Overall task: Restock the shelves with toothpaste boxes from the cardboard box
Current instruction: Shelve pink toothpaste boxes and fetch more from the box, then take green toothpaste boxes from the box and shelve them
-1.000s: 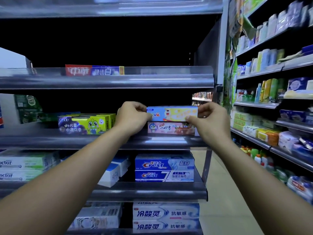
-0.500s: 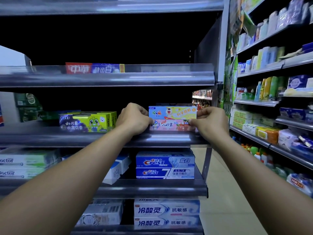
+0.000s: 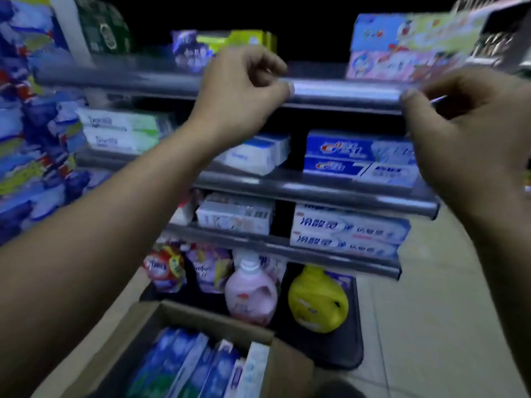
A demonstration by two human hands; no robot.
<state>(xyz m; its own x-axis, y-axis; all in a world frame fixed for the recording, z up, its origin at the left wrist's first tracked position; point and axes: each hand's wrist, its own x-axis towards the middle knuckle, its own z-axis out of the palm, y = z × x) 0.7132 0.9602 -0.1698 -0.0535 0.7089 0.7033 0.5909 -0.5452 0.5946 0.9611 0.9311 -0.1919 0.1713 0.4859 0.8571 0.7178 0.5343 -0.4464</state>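
The left hand [image 3: 241, 90] hung before the shelf rail [image 3: 339, 91], fingers curled on nothing. The right hand [image 3: 465, 133], at 3 o'clock, was half curled, its grip lost in blur. Two stacked toothpaste boxes [image 3: 402, 53] sat on the shelf at 1 o'clock. The cardboard box [image 3: 212, 318] stood on the floor [image 3: 431, 311] at 6 o'clock with cartons [image 3: 195, 366] inside, its near side cut off.

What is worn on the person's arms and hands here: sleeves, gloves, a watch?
Nothing visible: the left hand and right hand are gloveless and ringless. No sleeve or watch shows up to the frame's edge, though the picture is blurred.
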